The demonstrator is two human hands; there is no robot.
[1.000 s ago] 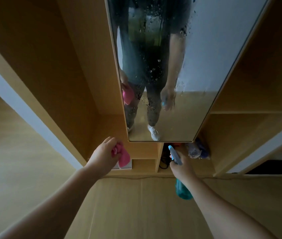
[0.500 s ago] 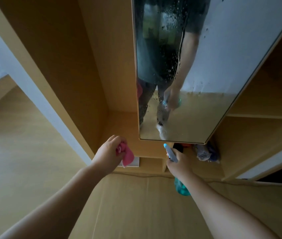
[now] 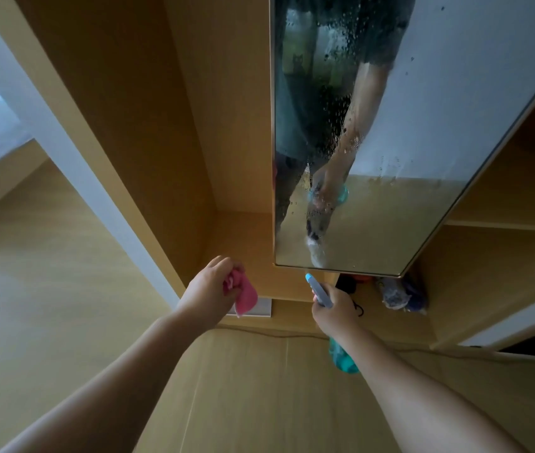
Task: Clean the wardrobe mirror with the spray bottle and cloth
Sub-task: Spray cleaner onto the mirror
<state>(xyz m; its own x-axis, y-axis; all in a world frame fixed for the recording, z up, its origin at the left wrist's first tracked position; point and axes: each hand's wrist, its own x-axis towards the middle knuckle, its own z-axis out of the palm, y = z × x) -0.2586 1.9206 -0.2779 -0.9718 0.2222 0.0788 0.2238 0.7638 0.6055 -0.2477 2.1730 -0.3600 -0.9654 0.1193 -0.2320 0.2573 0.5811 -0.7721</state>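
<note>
Mirror (image 3: 423, 125) is beaded wet; below it, spray bottle (image 3: 320, 291) is gripped by right hand (image 3: 334, 310), aimed upward; cloth (image 3: 245, 295) is clenched ready in left hand (image 3: 207, 289).

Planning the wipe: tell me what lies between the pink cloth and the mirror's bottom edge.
Head view: only bare light-wood wardrobe panel separates the crumpled pink cloth in the left hand from the droplet-covered mirror.

Cloth (image 3: 243, 294) left of spray bottle (image 3: 320, 291), both below mirror (image 3: 423, 158).
</note>
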